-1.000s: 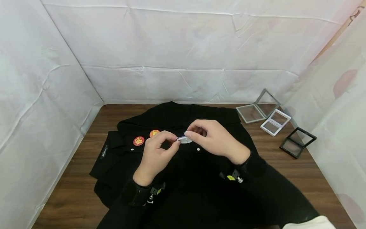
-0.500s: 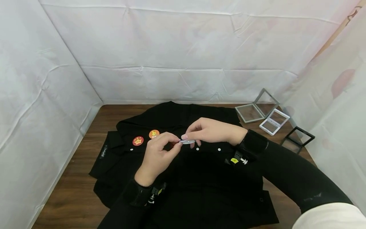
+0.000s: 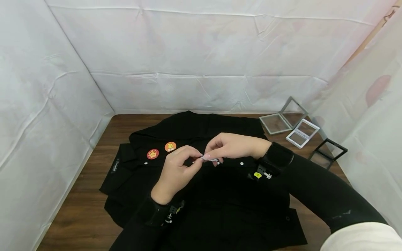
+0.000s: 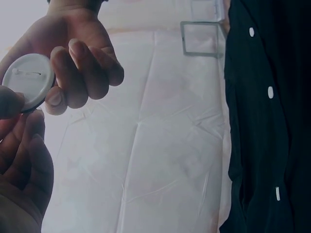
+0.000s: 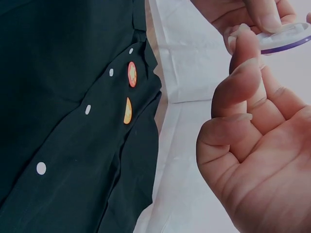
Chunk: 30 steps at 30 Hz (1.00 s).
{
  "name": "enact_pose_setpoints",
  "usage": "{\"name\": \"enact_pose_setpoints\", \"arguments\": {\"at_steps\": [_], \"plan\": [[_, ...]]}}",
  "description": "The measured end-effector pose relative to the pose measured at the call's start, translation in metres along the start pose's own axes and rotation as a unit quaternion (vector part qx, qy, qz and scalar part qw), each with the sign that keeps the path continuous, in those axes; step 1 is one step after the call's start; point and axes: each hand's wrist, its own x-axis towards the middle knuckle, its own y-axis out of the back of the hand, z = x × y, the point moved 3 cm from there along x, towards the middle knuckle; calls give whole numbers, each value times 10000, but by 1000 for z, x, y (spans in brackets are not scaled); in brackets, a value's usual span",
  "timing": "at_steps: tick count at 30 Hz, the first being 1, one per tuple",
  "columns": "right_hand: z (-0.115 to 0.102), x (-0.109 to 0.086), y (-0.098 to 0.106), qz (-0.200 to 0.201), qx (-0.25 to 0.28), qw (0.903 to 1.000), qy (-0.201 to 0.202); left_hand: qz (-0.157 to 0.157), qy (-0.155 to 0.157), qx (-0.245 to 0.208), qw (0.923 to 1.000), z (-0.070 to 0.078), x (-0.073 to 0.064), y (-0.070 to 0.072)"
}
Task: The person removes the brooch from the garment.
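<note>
Both hands meet over a black button-up shirt (image 3: 201, 216). Between the left thumb and fingers, my left hand (image 3: 177, 167) pinches a round pin badge (image 4: 34, 80). Its white back with the metal pin shows in the left wrist view; a purple rim shows on the badge (image 5: 286, 41) in the right wrist view. At the badge's other edge, my right hand (image 3: 235, 145) holds it with curled fingers. Fingers cover most of the badge in the head view. On the shirt lie a red badge (image 3: 153, 154) and an orange badge (image 3: 170, 146).
At the right of the wooden table (image 3: 78, 205) stand a grey open frame case (image 3: 276, 123), a white one (image 3: 302, 133) and a black one (image 3: 329, 151). White curtains (image 3: 201, 62) enclose the back and sides.
My right hand has swung lower and flatter, its forearm moving out to the right. The badge has tipped from showing its white back to nearly edge-on. My left hand has shifted slightly right.
</note>
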Motion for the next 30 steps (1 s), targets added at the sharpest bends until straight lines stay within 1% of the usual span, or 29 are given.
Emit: {"name": "enact_pose_setpoints", "arguments": {"at_steps": [3, 5, 8, 9, 10, 11, 12, 13, 15, 17, 18, 19, 20, 22, 23, 25, 27, 30], "plan": [[2, -1, -1, 34, -74, 10000, -38, -199, 100, -3, 9998, -1, 0, 0], [5, -1, -2, 63, -120, 9998, -118, -367, 265, 40, 9990, -3, -3, 0], [12, -1, -5, 100, -187, 9994, -273, -662, 691, 309, 9949, -9, -10, 2], [15, -1, -5, 126, -211, 9991, -332, -800, 868, 463, 9919, -11, -12, 3], [19, -1, -6, 157, -221, 9989, -374, -987, 1069, 668, 9871, -14, -15, 3], [23, -2, -6, 200, -230, 9986, -423, -1211, 1273, 860, 9807, -17, -18, 4], [26, -2, -7, 251, -253, 9982, -475, -1484, 1458, 1046, 9725, -20, -20, 4], [30, -3, -7, 307, -271, 9977, -534, -1791, 1638, 1226, 9623, -23, -23, 4], [38, -5, -8, 443, -275, 9964, -670, -2475, 1886, 1586, 9370, -28, -29, 4], [47, -7, -8, 594, -321, 9943, -826, -3099, 2015, 1876, 9100, -34, -37, 5], [50, -8, -8, 680, -358, 9929, -903, -3356, 2027, 2024, 8974, -37, -41, 5], [54, -8, -8, 781, -398, 9913, -983, -3581, 2021, 2155, 8857, -41, -46, 6], [58, -10, -6, 906, -462, 9890, -1073, -3772, 1987, 2245, 8763, -45, -51, 8], [68, -12, -3, 1175, -624, 9832, -1247, -4065, 1940, 2395, 8601, -52, -60, 10], [71, -13, -1, 1328, -708, 9795, -1340, -4184, 1925, 2415, 8541, -55, -65, 12], [79, -17, 5, 1608, -843, 9717, -1510, -4378, 1908, 2393, 8453, -61, -74, 15], [87, -21, 12, 1864, -961, 9633, -1675, -4565, 1952, 2435, 8332, -67, -82, 17], [98, -31, 24, 2195, -1144, 9501, -1901, -4719, 2037, 2493, 8208, -73, -92, 20]]}}
